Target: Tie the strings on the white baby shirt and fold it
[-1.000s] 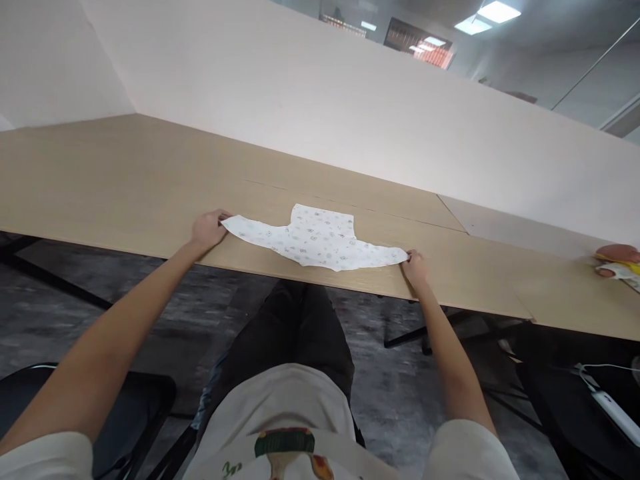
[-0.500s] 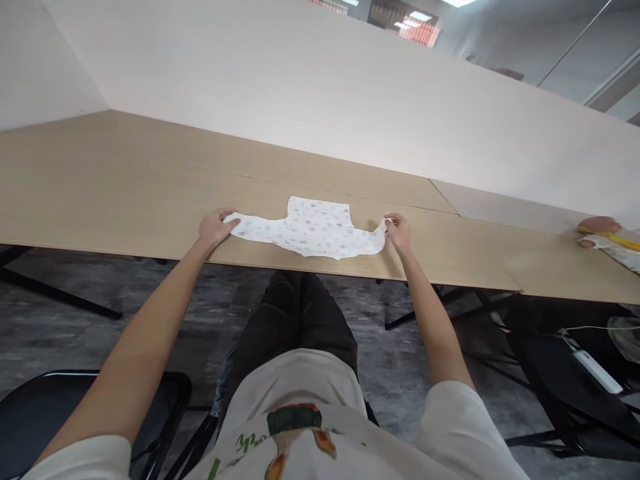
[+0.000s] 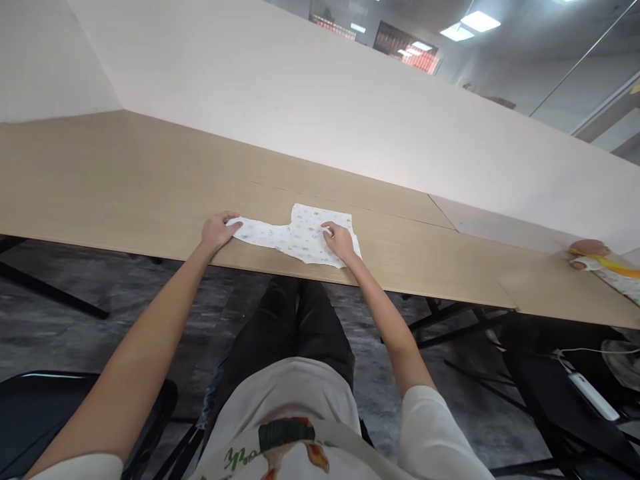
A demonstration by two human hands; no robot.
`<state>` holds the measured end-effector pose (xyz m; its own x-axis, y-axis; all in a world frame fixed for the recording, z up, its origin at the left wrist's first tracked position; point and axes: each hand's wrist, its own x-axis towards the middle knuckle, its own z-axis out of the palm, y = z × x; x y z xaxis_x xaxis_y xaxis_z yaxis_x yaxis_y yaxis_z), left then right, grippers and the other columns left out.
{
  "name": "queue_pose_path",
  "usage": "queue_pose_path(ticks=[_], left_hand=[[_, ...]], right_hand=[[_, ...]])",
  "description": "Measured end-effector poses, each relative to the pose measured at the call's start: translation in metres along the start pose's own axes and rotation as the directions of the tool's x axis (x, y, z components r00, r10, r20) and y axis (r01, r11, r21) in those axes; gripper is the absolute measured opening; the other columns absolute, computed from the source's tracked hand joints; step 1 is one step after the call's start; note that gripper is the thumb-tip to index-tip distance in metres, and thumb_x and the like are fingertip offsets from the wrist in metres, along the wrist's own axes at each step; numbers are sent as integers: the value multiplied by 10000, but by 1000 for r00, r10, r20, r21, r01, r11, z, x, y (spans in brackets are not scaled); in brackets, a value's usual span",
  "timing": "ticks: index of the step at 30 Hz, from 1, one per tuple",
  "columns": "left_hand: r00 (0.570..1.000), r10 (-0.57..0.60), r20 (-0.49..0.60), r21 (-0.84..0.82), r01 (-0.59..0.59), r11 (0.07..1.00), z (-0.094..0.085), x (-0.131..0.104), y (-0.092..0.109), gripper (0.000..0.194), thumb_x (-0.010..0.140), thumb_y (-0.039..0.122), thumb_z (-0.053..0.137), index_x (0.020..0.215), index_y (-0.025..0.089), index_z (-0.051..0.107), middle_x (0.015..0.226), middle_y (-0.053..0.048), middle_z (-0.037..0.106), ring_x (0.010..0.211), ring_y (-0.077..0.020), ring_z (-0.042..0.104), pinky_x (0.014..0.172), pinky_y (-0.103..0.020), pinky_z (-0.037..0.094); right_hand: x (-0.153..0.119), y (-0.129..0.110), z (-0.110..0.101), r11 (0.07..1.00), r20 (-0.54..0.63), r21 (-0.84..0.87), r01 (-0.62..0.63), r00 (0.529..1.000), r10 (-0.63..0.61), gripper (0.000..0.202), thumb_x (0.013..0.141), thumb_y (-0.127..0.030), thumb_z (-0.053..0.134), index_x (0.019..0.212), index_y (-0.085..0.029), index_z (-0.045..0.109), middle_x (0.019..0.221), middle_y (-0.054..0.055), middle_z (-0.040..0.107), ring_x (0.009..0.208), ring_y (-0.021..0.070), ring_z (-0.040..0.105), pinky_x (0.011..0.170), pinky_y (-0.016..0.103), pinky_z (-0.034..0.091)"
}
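A small white printed cloth garment (image 3: 305, 233) lies on the wooden table (image 3: 165, 180) near its front edge. One long sleeve-like strip of it stretches to the left, where my left hand (image 3: 219, 230) pinches its end between thumb and fingers. Over the right part of the garment is my right hand (image 3: 339, 241), its fingers curled together around the cloth of the right strip, which is folded in over the body. The exact grip of the right fingertips is partly hidden.
A white partition (image 3: 320, 120) rises behind the table. At the far right of the table lies a doll-like object (image 3: 590, 248) with yellow and white cloth. Black chairs stand at lower left and right; a white power strip (image 3: 593, 395) rests on the right one.
My right hand has moved left from the garment's right end to over its body, bringing the right strip inward. My left hand stays at the left end. The view has shifted slightly.
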<state>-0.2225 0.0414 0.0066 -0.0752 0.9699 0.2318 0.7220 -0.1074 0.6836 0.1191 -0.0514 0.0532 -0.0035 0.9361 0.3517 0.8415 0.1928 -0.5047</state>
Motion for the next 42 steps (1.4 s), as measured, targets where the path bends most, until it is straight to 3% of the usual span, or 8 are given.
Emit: queue_pose_path(ticks=[5,9,14,23,29,34,39,42], left_hand=[[999,9,34,-7,-8,1000,-1,-2,0,427,773,409,567,1103,177,706,1177,-113,720,1126,-298,650,975,-370,493],[1000,0,7,4,0,1000,0,-2,2,394,775,387,589,1082,175,718,1172,-117,724,1139,-302,644,973,-374,488],[1000,-8,-10,6,8,1000,1,-2,5,350,766,370,603,1044,193,724,1153,-98,732,1129,-299,642,962,-385,488],[991,-76,-107,-175,57,983,5,4,17,401,762,305,605,1131,164,669,1159,-94,713,1072,-251,636,936,-357,499],[981,100,-164,-360,-154,920,45,-4,118,456,787,263,603,1233,166,612,1186,-89,684,1051,-236,641,906,-346,522],[927,356,115,-465,-267,844,103,-44,177,433,784,330,656,1194,191,644,1162,-124,692,1047,-270,649,897,-402,523],[736,519,434,-598,-195,777,118,-71,173,549,844,519,602,1299,213,607,1178,-146,701,1011,-259,684,839,-370,541],[813,498,301,-619,-231,750,97,-70,154,509,877,548,547,1231,196,644,1240,-134,687,1152,-268,638,965,-377,507]], right_hand=[[-36,-21,15,999,-30,34,9,1000,-8,406,849,-186,546,1247,-172,623,996,83,711,964,230,646,947,375,481],[-127,-50,53,952,-196,298,77,980,-18,266,901,-284,514,1107,-207,665,1092,106,706,1079,253,632,1018,422,467],[-229,-77,110,877,117,478,-50,993,-7,253,884,-262,506,1050,-257,698,929,60,746,893,237,689,888,394,530],[-249,-64,128,925,421,370,-92,904,-79,231,839,-187,573,963,-257,755,894,17,769,832,195,703,827,290,525],[-264,-54,152,907,580,307,-288,813,62,186,837,-233,596,899,-299,758,858,-46,774,817,186,720,741,250,506],[-260,-50,148,864,581,360,-352,809,88,201,795,-241,580,786,-356,745,826,-112,763,833,201,724,739,270,507],[-260,-48,148,860,586,354,-367,804,102,194,803,-263,587,757,-367,744,801,-128,755,833,195,722,758,272,503],[-262,-49,151,869,592,351,-347,802,81,193,817,-241,585,789,-335,751,801,-101,757,814,196,719,746,265,502]])
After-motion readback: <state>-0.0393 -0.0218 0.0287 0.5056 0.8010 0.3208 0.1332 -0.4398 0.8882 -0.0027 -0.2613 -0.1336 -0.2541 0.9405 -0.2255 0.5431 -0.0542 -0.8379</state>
